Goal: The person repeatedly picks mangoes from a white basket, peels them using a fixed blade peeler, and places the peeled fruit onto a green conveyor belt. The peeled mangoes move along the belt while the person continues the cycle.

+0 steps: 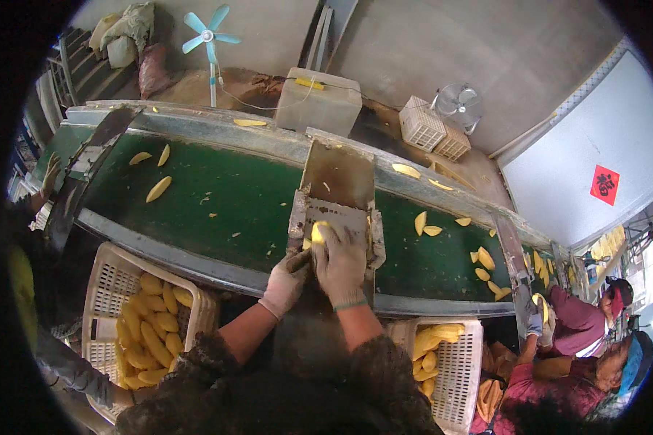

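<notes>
My gloved right hand (339,265) rests over a yellow, peeled-looking piece of produce (319,232) at the metal plate (342,216) on a board that spans the conveyor. Close by on its left, my gloved left hand (289,284) has its fingers curled near the plate's lower edge; whether it grips anything cannot be told. A small pale yellow piece shows between the hands. On the green conveyor belt (239,201) lie cut yellow pieces (159,188), with several more to the right.
A white plastic crate (99,304) of whole yellow produce stands at lower left, another crate (457,375) at lower right. Two co-workers (582,326) are at the right, and a co-worker's hand (50,174) is at far left. A fan (207,36) stands behind the belt.
</notes>
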### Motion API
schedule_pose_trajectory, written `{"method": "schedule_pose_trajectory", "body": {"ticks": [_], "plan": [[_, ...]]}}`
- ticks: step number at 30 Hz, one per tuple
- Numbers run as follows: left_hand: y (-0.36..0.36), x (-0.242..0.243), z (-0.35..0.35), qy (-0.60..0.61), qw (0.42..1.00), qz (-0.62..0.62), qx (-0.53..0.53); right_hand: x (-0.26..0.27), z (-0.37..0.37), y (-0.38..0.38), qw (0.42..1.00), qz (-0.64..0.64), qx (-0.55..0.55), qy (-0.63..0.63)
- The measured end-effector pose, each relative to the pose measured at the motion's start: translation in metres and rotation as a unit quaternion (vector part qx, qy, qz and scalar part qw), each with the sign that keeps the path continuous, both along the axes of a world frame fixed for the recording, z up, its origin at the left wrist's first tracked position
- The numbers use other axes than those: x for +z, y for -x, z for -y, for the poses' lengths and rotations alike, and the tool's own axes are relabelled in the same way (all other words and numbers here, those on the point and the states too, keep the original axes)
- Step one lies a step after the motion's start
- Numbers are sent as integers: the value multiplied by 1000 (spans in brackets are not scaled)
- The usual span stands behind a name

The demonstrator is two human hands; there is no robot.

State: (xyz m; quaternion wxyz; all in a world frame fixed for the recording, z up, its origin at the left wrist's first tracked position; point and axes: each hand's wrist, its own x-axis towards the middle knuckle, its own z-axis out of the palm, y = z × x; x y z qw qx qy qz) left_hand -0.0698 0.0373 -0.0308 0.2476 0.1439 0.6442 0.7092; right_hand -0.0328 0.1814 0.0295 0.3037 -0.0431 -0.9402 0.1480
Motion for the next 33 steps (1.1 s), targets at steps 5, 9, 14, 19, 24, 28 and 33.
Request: {"method": "schedule_pose_trajectory", "body": {"ticks": [5,9,14,19,24,28,33], "plan": [[-3,5,11,9,993,-91,70,-4,-22,91,996,18,-78,-28],[-6,-16,90,-48,979,-28,198,11,-10,35,1000,-5,-16,6],[-12,-89,299,87,895,-57,433,14,18,-60,995,-14,44,-91],[-49,-103,417,348,810,-24,472,-16,-32,39,992,-12,-48,-112],[-33,-52,403,628,677,-244,295,-20,-46,50,994,-48,-26,-97],[-11,-38,372,535,777,-281,178,-10,-17,-9,996,-34,29,-82],[-74,-83,369,651,723,115,-202,-9,-2,-64,996,35,54,-61]]}}
